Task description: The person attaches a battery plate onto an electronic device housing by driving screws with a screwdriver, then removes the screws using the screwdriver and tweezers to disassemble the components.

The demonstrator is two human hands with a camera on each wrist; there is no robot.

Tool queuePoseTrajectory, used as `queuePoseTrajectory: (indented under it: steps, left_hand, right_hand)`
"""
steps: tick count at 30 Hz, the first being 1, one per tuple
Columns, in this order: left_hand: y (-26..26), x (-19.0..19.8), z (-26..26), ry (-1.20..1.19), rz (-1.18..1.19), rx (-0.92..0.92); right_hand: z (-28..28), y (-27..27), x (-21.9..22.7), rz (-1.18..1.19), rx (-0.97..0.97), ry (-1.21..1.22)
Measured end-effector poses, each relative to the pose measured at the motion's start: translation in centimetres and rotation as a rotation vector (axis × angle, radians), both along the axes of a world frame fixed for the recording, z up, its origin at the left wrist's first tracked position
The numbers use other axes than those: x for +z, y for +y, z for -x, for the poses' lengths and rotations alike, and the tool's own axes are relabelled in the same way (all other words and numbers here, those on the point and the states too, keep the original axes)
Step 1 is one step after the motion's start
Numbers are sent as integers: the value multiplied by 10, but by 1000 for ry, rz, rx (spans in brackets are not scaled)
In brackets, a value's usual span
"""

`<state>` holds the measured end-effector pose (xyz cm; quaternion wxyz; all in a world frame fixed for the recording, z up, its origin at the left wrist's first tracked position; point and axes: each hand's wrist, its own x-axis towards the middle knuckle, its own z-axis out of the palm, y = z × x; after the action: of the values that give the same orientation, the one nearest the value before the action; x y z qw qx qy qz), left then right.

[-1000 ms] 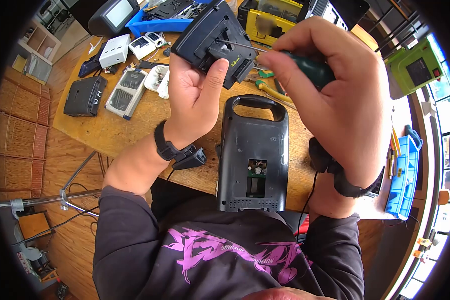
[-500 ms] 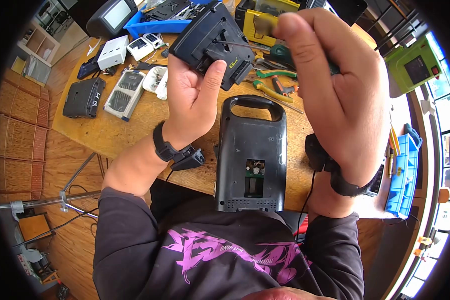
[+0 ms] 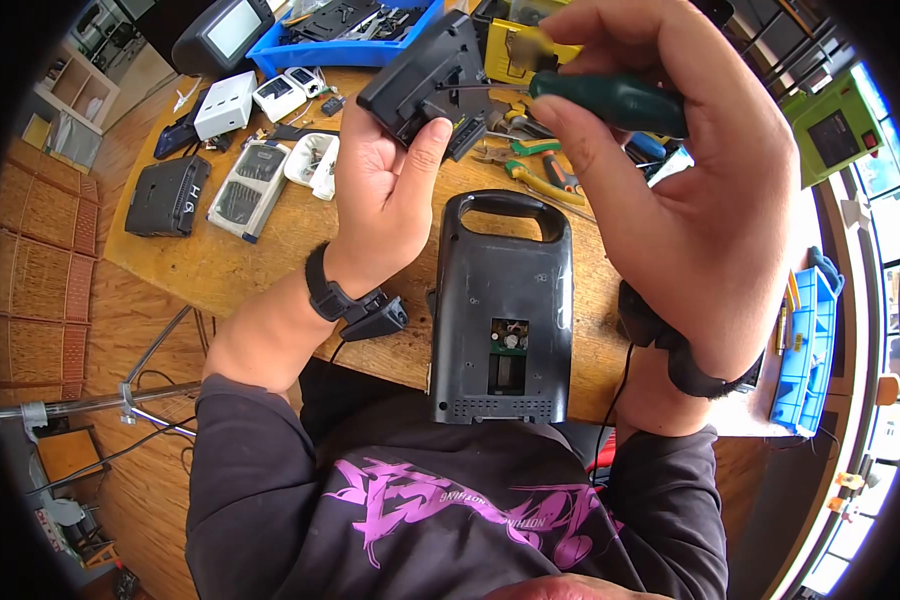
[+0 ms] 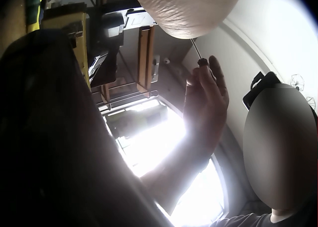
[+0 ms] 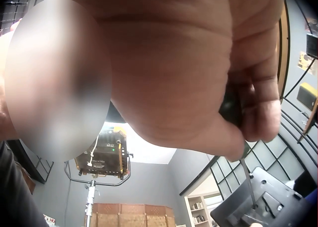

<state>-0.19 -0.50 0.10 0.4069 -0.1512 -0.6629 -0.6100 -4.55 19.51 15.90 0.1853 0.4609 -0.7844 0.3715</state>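
Observation:
In the head view my left hand (image 3: 395,195) grips a black plastic mounting plate (image 3: 420,85) from below, thumb along its near side. My right hand (image 3: 700,190) holds a screwdriver (image 3: 625,103) by its dark green handle, thumb near the handle's front end. Its thin shaft runs left to the recessed middle of the plate. The right wrist view shows the shaft meeting the black plate (image 5: 266,199) too. Below the hands a black housing (image 3: 505,285) with a carrying handle lies on the bench, circuit parts visible through its cut-out.
Pliers (image 3: 545,180) and other tools lie beyond the housing on the wooden bench (image 3: 230,265). A blue bin (image 3: 345,50) of black parts stands at the back. To the left are a bit case (image 3: 250,190) and a black box (image 3: 168,195); a blue basket (image 3: 810,350) sits right.
My right fingers came away from the screwdriver handle and closed round it again. The plate has tilted and shifted slightly right in my left hand. The housing has stayed in place.

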Motion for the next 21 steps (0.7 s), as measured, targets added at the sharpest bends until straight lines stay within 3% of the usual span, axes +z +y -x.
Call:
queuePoseTrajectory:
  steps: [7,10,21]
  left_hand:
    - [4,3,2,-2,-83,-44]
    - [1,2,4,-18,-110,-43]
    - [4,1,4,-60,-166,-76]
  right_hand:
    - [2,2,-2,-22,-11,10]
    - [6,2,-8,63,97,4]
    - [-1,3,-2,-5,-10,-21]
